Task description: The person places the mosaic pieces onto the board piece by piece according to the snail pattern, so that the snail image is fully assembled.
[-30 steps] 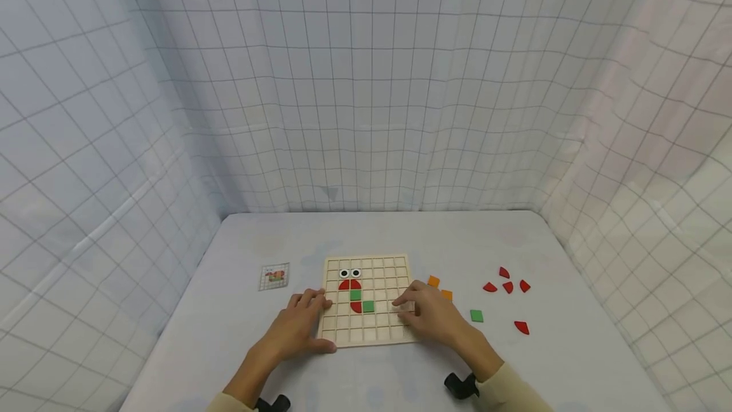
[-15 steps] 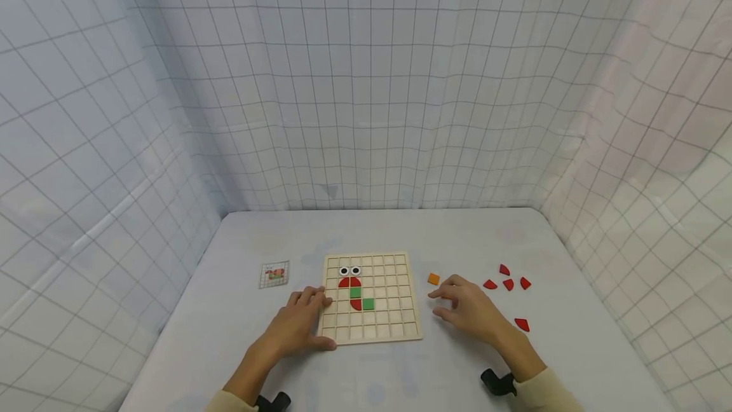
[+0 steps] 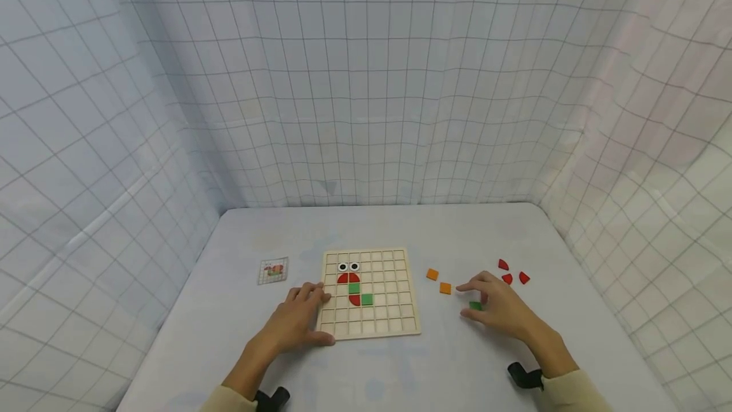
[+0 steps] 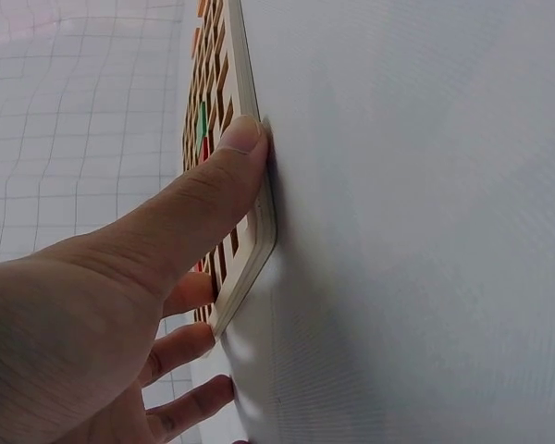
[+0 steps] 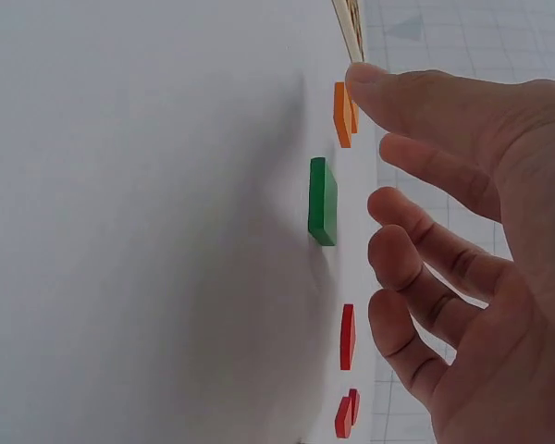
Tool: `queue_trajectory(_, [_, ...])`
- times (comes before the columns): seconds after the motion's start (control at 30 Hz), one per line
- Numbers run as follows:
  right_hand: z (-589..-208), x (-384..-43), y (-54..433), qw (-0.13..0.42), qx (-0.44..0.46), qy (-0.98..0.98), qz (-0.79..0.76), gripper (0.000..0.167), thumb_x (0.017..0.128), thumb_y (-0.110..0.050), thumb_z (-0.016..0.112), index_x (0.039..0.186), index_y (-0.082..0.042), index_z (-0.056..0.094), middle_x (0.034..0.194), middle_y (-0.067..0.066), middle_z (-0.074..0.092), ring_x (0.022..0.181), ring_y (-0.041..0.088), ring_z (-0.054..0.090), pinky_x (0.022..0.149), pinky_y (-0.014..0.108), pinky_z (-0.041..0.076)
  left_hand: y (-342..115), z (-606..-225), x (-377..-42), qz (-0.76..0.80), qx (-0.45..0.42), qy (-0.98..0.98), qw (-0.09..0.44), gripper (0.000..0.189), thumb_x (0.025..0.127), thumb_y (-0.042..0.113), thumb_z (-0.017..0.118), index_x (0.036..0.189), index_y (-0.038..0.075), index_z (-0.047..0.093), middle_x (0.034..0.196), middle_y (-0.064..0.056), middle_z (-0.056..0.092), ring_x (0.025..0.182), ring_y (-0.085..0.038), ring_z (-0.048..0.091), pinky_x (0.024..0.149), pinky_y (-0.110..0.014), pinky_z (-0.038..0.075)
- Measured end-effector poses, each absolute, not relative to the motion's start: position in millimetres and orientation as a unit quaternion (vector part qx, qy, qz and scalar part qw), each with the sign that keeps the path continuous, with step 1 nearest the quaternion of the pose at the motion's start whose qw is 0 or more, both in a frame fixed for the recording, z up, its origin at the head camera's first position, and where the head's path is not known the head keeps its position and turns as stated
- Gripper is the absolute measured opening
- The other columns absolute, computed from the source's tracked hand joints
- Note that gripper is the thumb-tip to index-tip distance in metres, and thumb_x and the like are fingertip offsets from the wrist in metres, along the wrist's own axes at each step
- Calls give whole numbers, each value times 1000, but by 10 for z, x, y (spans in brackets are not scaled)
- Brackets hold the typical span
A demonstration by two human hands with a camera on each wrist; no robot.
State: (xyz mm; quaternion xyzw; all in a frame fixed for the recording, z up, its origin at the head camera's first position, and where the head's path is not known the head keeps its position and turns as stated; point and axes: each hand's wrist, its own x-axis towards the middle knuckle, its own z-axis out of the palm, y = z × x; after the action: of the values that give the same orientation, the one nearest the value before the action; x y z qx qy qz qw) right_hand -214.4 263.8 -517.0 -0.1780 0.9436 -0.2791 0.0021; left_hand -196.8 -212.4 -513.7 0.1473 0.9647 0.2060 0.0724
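My left hand point(image 3: 294, 322) rests at the near left corner of a wooden grid board point(image 3: 384, 277), thumb along the front edge and fingertips at the left side. In the left wrist view the thumb lies against the edge of the board point(image 4: 261, 242). Set in the grid are two eye tiles point(image 3: 349, 266), several red quarter-circle pieces point(image 3: 354, 300) and two green squares point(image 3: 367, 299). My right hand point(image 3: 499, 308) hovers with thumb and fingers apart over a loose green square tile point(image 5: 322, 202), which lies flat on the table; nothing is between its fingertips.
Two loose orange square tiles point(image 3: 445, 288) lie between the board and my right hand. Several red quarter pieces point(image 3: 524, 278) are scattered farther right, partly hidden by that hand. A small picture card point(image 3: 273, 270) lies left of the board. Gridded curtains point(image 3: 337, 113) surround the table.
My right hand has moved right, from over the board's right side, past the orange tiles, to the loose green tile. My left hand stays at the board's corner.
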Motion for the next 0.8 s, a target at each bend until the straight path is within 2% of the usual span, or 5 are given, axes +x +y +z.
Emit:
queue_trajectory(0.5, [-5239, -2110, 2866, 36, -213, 929, -301, 39, 94, -23, 101, 129, -15, 87, 112, -3, 70, 87, -2, 55, 75, 21, 54, -2115, -5075, -1976, 208, 143, 964, 81, 91, 79, 48, 109, 151, 10, 69, 172, -23, 57, 151, -52, 56, 120, -73, 57])
queue_trajectory(0.8, [-5270, -2146, 2902, 23, -243, 913, -327, 30, 94, -10, 98, 122, -13, 87, 104, -3, 76, 86, -3, 63, 76, 20, 58, -2122, -5090, -1977, 209, 142, 964, 82, 92, 78, 48, 109, 152, 10, 69, 171, -23, 57, 151, -52, 57, 119, -73, 58])
